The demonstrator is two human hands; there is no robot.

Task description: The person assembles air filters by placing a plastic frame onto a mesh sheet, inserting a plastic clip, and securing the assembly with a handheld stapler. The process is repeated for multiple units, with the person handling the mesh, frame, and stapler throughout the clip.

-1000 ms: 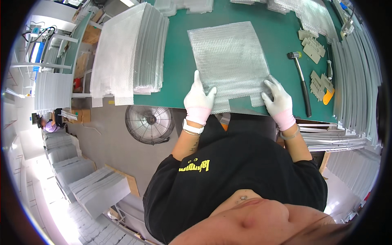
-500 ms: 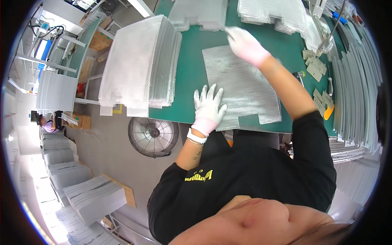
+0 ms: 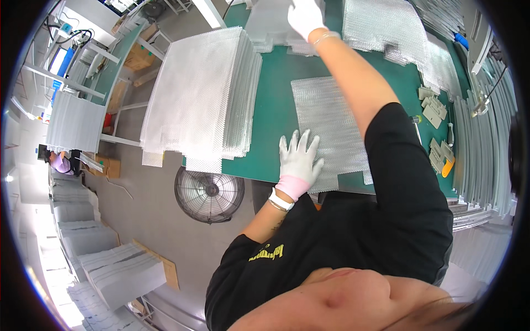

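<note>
A silvery mesh sheet (image 3: 326, 118) with notches in its near edge lies flat on the green tabletop in front of me. My left hand (image 3: 298, 163), in a white glove with a pink cuff, is open with fingers spread flat over the sheet's left edge. Stretched toward the far side, my right hand (image 3: 305, 19), also white-gloved, is above a stack of similar notched sheets (image 3: 270, 25). Its fingers run to the picture's upper edge, so whether they grip anything does not show. The right forearm covers part of the mesh sheet.
A tall stack of mesh sheets (image 3: 190, 94) stands at left on the green table (image 3: 273, 105); another stack (image 3: 381, 25) is at far right. Small beige plates (image 3: 433, 110), a yellow-handled tool (image 3: 448, 167) and upright grey strips (image 3: 483, 149) line the right side. A floor fan (image 3: 210, 190) stands below.
My right hand has moved farther away, from the sheet's far edge to the far stack. The left hand remains spread on the sheet. The whole view has shifted slightly.
</note>
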